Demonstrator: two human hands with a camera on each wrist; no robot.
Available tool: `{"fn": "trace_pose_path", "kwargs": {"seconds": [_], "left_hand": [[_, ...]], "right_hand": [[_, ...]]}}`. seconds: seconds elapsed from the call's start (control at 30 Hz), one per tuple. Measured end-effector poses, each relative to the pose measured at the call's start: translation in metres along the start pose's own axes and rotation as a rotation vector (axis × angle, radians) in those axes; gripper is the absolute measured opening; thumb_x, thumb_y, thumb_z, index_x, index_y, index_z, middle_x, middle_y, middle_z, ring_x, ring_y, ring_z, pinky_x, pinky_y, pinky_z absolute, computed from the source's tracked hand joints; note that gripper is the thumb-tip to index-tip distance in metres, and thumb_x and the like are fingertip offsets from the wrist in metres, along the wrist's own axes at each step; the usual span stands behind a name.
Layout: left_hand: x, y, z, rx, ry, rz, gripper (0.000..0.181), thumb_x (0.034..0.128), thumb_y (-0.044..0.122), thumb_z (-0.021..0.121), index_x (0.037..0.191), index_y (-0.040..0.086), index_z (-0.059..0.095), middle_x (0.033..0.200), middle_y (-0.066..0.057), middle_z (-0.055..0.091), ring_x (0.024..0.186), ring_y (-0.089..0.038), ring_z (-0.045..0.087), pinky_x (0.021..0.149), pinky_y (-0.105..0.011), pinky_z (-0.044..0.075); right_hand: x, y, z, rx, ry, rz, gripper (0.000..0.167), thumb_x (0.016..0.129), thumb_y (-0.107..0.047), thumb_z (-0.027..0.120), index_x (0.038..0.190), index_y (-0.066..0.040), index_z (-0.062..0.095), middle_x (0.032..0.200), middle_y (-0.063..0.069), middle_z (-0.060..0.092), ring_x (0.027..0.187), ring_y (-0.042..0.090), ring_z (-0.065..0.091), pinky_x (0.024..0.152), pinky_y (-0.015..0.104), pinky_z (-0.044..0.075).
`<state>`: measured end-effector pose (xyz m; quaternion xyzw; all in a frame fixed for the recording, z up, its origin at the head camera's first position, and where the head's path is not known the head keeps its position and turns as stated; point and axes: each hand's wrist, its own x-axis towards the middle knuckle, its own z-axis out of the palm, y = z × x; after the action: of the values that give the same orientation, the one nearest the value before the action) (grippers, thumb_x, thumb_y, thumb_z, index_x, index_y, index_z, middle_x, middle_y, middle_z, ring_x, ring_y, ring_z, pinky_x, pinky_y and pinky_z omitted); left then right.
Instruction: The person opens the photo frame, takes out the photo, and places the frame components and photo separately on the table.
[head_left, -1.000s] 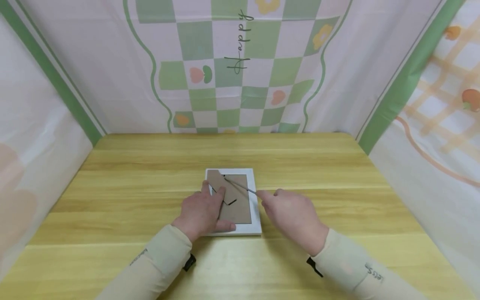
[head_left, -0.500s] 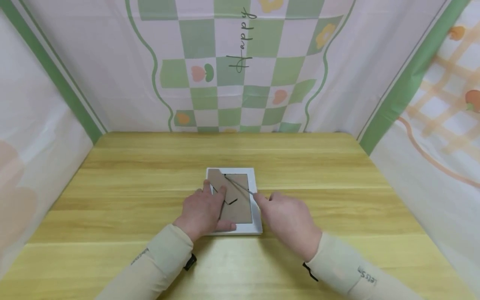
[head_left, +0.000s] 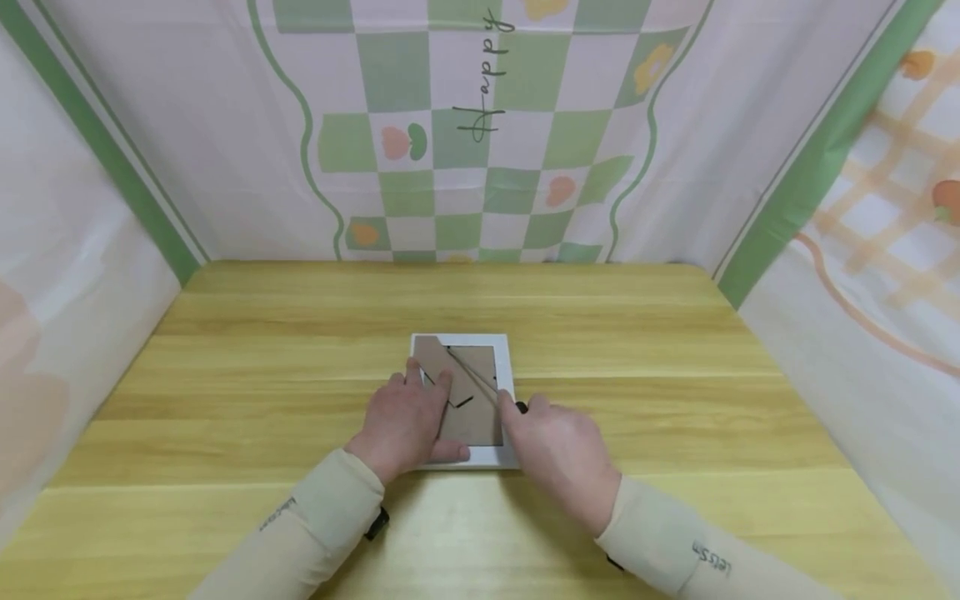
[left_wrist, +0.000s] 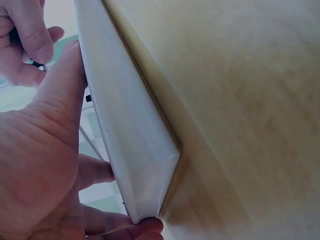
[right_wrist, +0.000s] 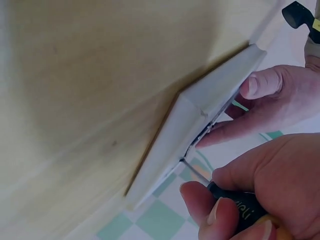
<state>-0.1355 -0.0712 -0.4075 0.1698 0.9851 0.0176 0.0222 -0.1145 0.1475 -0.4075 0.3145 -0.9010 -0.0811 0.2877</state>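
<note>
A white picture frame [head_left: 463, 457] lies face down on the table, its brown backing board [head_left: 480, 425] showing. A brown stand leg [head_left: 427, 348] and a thin black bent piece [head_left: 464, 402] are on the back. My left hand [head_left: 397, 425] holds the frame down, thumb along the near edge and fingertips round the left edge. My right hand [head_left: 562, 446] grips a screwdriver [right_wrist: 244, 211] by its dark handle, with orange at the end. The screwdriver's thin shaft [head_left: 476, 377] slants across the board, its tip at the far inner rim, beside a small black tab.
The wood-grain table [head_left: 262, 400] extends all round the frame. A checked cloth [head_left: 465, 200] hangs behind its far edge, and printed cloths hang at both sides. Black straps [head_left: 377, 523] circle the wrists beneath pale sleeves.
My right hand has moved left and slightly nearer me, over the frame's right edge; the screwdriver has swung steeper, its tip staying near the far rim. The left hand has stayed in place.
</note>
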Motion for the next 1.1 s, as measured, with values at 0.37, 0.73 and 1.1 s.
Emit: {"fn": "trace_pose_path", "kwargs": {"seconds": [0.37,0.73,1.1], "left_hand": [[0.000,-0.002,0.001,0.003,0.011,0.008,0.110,0.0754,0.080,0.074,0.154,0.007,0.050,0.148,-0.041,0.048,0.118,-0.050,0.063,0.089,-0.052,0.059],[0.001,-0.003,-0.001,0.007,-0.003,0.006,0.110,0.0759,0.080,0.073,0.154,0.007,0.049,0.148,-0.042,0.046,0.119,-0.050,0.063,0.087,-0.051,0.060],[0.000,-0.004,0.002,0.000,0.050,0.016,0.109,0.0732,0.080,0.076,0.151,0.007,0.053,0.143,-0.042,0.051,0.114,-0.049,0.065,0.082,-0.051,0.061]], "right_hand": [[0.009,0.009,-0.009,-0.010,0.011,-0.023,0.047,0.073,0.006,0.071,0.116,-0.011,0.075,0.055,0.002,0.046,0.038,0.007,0.031,0.031,0.028,0.033],[0.049,0.037,-0.035,0.022,-0.215,-0.013,0.022,0.091,-0.008,0.076,0.080,-0.017,0.059,0.049,-0.006,0.024,0.041,0.008,0.024,0.033,0.029,0.032],[0.114,0.083,-0.049,0.280,-0.632,-0.031,0.020,0.103,-0.019,0.060,0.110,-0.024,0.077,0.091,-0.004,0.076,0.078,0.017,0.070,0.066,0.043,0.058]]}}
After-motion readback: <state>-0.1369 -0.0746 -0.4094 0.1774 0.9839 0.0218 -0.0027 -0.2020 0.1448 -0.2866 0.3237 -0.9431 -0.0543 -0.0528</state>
